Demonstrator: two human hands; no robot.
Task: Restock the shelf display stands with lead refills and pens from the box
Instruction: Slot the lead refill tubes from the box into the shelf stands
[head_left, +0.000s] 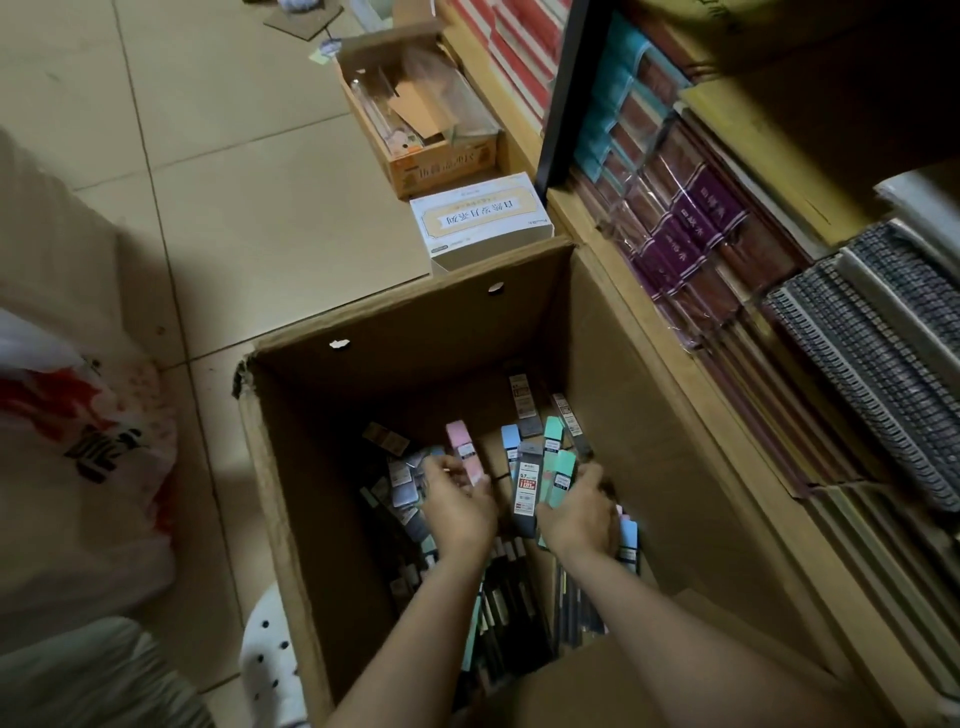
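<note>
while both hands are reaching into the box (415, 332), the left hand (457, 506) is pinching a pink refill (464, 451) pointing away, the right hand (579, 514) gripping several.

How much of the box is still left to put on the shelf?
Lots. Nothing looks shelved yet. Both hands are down in the box: the left hand pinches a pink refill, the right hand holds several refills. Many packs still cover the bottom.

Pastel pink, blue, green lead refills (550, 467)
</note>
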